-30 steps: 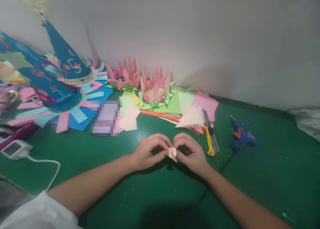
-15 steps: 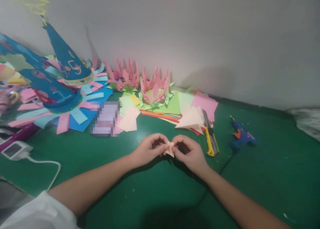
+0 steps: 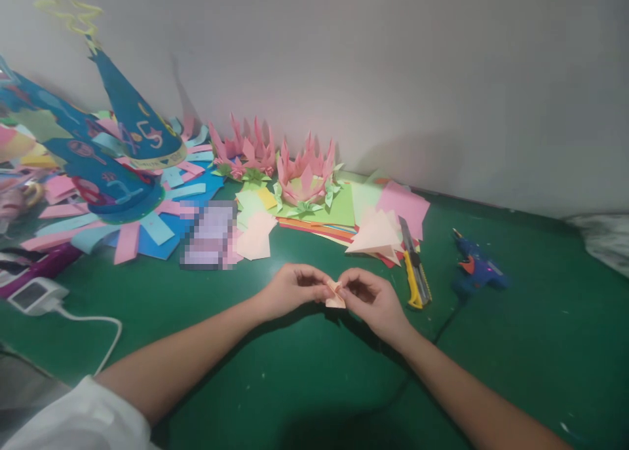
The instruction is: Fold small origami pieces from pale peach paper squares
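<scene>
A plain grey wall closes off the far side of the room, and up against it runs the green table, flecked here and there with small pale bits. A pale cloth lies at its far right edge.

Compared with half a second ago, both hands are in much the same place, but the little folded peach paper between them has changed: its lower end tapered to a point then, and now shows a broad, flat edge. The utility knife and glue gun lie on the right as they did.

Counting from the biggest down, I see two blue cone hats at left, two pink paper crowns at the far middle, two hands, one glue gun, one knife, one white device with a cable at near left, and one peach paper being worked.

That paper is just above the table, near the middle, pinched from both sides: the left hand has its grip closed on it, and so has the right hand, fingertips almost meeting.
</scene>
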{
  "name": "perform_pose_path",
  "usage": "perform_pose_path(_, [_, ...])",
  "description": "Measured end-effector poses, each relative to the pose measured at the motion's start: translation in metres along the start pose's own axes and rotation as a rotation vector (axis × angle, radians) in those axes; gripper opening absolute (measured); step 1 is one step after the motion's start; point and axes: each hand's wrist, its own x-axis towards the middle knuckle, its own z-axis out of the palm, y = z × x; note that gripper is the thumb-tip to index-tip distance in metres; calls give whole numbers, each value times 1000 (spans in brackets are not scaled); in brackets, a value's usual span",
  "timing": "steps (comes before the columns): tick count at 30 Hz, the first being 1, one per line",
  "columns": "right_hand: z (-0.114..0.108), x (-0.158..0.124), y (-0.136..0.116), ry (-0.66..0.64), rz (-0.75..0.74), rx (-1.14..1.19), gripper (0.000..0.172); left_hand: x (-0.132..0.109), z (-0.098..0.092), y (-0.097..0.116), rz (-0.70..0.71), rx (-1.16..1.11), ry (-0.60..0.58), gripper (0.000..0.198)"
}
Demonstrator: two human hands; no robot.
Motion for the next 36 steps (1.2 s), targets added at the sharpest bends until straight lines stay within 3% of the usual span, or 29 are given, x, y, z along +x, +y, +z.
perform_pose_path(6, [-1, 2, 0, -23, 98, 125, 23, -1, 6, -4, 112, -78, 89, 30])
perform_pose_path(12, [-2, 6, 1, -37, 169, 161, 27, 0, 6, -4, 301, 96, 198, 24])
perform_pose_path(16, [-1, 5, 6, -25, 83, 104, 23, 0, 4, -5, 224, 114, 197, 20])
perform_pose_path(21, [-1, 2, 6, -71, -42, 56, 15, -1, 6, -4, 193, -9, 74, 24])
perform_pose_path(28, [-2, 2, 4, -119, 50, 134, 22, -1, 2, -1, 78, 12, -42, 28])
perform_pose_path(36, [0, 7, -3, -100, 180, 149, 31, 1, 4, -9, 182, 11, 45, 23])
